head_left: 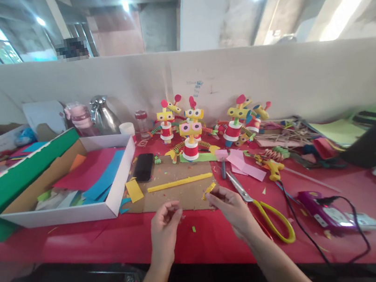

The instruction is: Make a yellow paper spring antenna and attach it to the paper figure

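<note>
My right hand (232, 209) pinches a small folded yellow paper strip (210, 189) between thumb and fingertips, over the right part of a brown cardboard sheet (179, 200). Level with it on the left, my left hand (166, 231) has its fingers curled in toward the thumb; what they hold, if anything, is too small to make out. A long yellow paper strip (180, 182) lies across the cardboard beyond both hands. At the cardboard's left is a yellow paper piece (134, 190). Scissors with yellow handles (274, 222) lie to the right of my right hand.
An open white box (123, 179) of coloured paper stands at left. Several paper-cup robot figures (191, 147) stand at the back. A black phone (143, 167) touches the cardboard. A purple device (325, 210) with a black cable lies at right. A wall (150, 76) backs the red-covered table.
</note>
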A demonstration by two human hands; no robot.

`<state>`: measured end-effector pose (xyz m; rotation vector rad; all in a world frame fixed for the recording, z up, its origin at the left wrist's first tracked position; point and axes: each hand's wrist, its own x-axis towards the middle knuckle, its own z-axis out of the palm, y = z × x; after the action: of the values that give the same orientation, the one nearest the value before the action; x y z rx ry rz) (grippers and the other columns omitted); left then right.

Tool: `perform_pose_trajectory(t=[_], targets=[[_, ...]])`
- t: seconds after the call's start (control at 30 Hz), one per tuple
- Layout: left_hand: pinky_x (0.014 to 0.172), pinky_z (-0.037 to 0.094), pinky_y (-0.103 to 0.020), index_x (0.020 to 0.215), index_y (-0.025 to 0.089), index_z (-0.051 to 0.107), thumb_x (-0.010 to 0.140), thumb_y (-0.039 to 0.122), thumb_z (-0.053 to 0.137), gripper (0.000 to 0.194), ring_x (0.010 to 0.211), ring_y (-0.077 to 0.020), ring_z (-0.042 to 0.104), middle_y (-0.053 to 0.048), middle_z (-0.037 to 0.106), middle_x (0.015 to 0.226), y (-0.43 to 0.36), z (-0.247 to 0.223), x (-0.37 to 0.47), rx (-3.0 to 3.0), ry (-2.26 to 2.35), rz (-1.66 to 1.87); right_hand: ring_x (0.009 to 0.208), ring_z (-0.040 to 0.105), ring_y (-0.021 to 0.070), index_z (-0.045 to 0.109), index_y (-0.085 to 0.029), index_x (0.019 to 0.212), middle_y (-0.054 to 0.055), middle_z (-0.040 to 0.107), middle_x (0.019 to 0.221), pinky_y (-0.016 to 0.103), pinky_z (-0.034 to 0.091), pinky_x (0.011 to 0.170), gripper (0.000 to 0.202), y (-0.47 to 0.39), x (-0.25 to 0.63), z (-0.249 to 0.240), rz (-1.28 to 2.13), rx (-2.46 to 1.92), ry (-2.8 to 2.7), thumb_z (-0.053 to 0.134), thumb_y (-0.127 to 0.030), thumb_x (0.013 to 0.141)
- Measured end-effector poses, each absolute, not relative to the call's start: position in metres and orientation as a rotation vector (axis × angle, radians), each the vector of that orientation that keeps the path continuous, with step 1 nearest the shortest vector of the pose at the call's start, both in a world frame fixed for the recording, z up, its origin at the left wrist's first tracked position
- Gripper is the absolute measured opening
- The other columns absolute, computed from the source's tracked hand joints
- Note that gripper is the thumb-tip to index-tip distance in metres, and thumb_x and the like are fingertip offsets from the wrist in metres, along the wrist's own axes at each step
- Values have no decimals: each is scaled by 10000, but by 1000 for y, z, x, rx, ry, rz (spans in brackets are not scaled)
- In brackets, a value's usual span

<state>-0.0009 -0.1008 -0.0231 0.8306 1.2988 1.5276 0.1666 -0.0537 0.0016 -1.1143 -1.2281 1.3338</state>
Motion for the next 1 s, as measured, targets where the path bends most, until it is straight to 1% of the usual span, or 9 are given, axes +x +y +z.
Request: perform_pose_trajectory(t=[0.1, 0.2, 0.3, 0.4, 0.53, 0.63, 0.73, 0.83, 1.0], targets=[[643, 451, -240, 839, 168, 664, 702, 293, 692, 188, 631, -127, 566, -2, 629, 701, -98, -23, -4, 867, 1332, 1500, 598, 468, 116, 632, -166, 740, -15, 538, 648, 238, 372, 560, 278, -48, 169, 2, 1324, -1118, -1203, 723, -424, 692], [657, 442, -241, 802, 171, 667, 758, 352, 631, 190, 662, -142, 565, -1, 619, 668, -92, -20, -8, 981, 1374, 1456, 593, 458, 107, 632, -167, 732, -21, 530, 639, 228, 362, 558, 258, -42, 174, 1, 1298, -1100, -1212, 711, -412, 716], [770, 447, -276, 874, 182, 669, 777, 389, 601, 239, 824, -185, 597, -37, 669, 838, -75, -11, -16, 1101, 1427, 1480, 597, 470, 112, 644, -171, 757, -12, 559, 662, 233, 370, 566, 250, -28, 182, 11, 1248, -1094, -1221, 709, -409, 719], [877, 426, -337, 980, 197, 650, 761, 381, 615, 288, 985, -228, 581, -74, 662, 1036, -44, 10, -26, 1258, 1485, 1548, 638, 504, 131, 658, -178, 789, 3, 597, 711, 248, 388, 593, 246, -1, 190, 44, 1141, -1049, -1257, 704, -409, 720], [985, 359, -405, 1104, 213, 600, 720, 305, 660, 400, 1076, -235, 558, -86, 637, 1121, 12, 52, -32, 1469, 1391, 1585, 686, 545, 149, 662, -171, 723, 8, 621, 710, 266, 409, 651, 234, 54, 189, 104, 925, -1055, -1405, 720, -396, 691], [1043, 298, -427, 1176, 223, 556, 671, 281, 715, 532, 1204, -246, 483, -98, 582, 1239, 59, 77, -30, 1548, 1264, 1537, 730, 594, 165, 685, -184, 767, 14, 677, 773, 279, 441, 677, 212, 104, 179, 131, 933, -1034, -1498, 703, -382, 692], [1044, 303, -426, 1240, 221, 508, 612, 285, 774, 685, 1292, -267, 388, -129, 488, 1352, 101, 85, -27, 1527, 1197, 1429, 779, 629, 180, 709, -186, 846, 26, 715, 846, 292, 467, 711, 236, 148, 168, 134, 1012, -1040, -1542, 680, -367, 698], [1017, 337, -432, 1299, 232, 457, 575, 297, 805, 806, 1318, -293, 347, -157, 420, 1402, 131, 82, -25, 1475, 1186, 1318, 787, 640, 189, 717, -175, 846, 30, 724, 837, 300, 475, 723, 245, 175, 162, 126, 1014, -1090, -1564, 691, -346, 672], [947, 406, -461, 1310, 234, 439, 496, 262, 849, 912, 1240, -341, 432, -184, 403, 1386, 156, 68, -22, 1397, 1139, 1225, 749, 632, 188, 704, -164, 773, 26, 711, 779, 293, 473, 685, 216, 189, 157, 119, 969, -1144, -1606, 696, -342, 651]])
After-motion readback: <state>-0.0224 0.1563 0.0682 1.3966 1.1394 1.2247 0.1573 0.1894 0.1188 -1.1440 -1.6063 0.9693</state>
